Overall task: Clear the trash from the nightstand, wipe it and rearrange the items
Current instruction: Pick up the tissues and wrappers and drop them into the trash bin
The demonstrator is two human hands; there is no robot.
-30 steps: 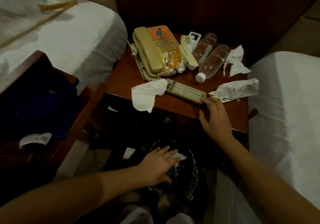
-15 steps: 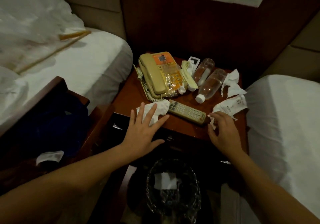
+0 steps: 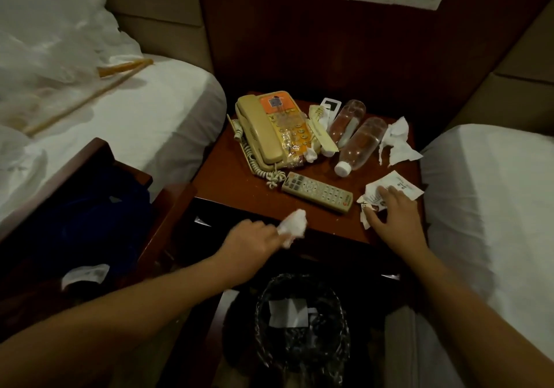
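Trash bin [image 3: 302, 321] (black liner) holds one white paper [image 3: 287, 312].

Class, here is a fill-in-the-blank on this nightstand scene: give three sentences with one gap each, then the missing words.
1. The left hand grips a crumpled white ____.
2. The remote control lies just in front of the ____.
3. The right hand rests on a white ____ wrapper at the nightstand's right front.

Missing words: tissue; telephone; paper

Crumpled tissue [image 3: 293, 226] in left grip [image 3: 254, 239]
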